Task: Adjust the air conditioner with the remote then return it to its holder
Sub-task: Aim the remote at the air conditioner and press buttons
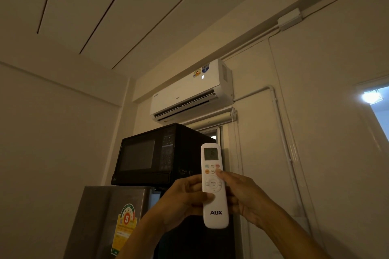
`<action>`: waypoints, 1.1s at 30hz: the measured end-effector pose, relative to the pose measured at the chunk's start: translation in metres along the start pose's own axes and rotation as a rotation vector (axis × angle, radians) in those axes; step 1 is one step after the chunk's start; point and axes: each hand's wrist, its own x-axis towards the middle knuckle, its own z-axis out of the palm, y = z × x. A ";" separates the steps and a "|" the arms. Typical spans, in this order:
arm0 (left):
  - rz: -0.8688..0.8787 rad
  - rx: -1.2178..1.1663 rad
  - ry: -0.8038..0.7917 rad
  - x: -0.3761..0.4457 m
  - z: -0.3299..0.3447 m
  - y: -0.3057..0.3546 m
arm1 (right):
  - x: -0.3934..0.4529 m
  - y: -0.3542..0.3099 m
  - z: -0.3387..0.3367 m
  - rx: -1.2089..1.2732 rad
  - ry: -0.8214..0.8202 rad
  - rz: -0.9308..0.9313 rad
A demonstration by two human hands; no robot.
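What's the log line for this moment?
left hand holds remote | right hand thumb on button | air conditioner on

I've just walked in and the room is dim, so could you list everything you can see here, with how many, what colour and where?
Air conditioner: one, white, high on the wall, display lit.
Microwave: one, black, on top of the fridge.
Fridge: one, silver-grey, lower left, bearing a green and yellow label.
Roller blind: one, pale, rolled up under the air conditioner.
Junction box: one, white, upper right wall.
Remote: one, white, marked AUX, held upright.
Left hand: gripping the remote's side.
Right hand: thumb on the remote's buttons.
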 end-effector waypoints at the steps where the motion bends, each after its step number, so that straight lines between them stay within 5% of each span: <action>1: 0.001 0.000 -0.001 0.000 0.000 0.000 | 0.000 0.000 0.000 0.000 0.001 0.001; 22: -0.006 0.000 0.003 0.001 -0.001 -0.007 | 0.004 0.008 0.000 0.017 -0.003 -0.020; 33: -0.020 -0.019 0.012 -0.003 -0.007 -0.014 | 0.008 0.020 -0.005 0.048 -0.154 -0.002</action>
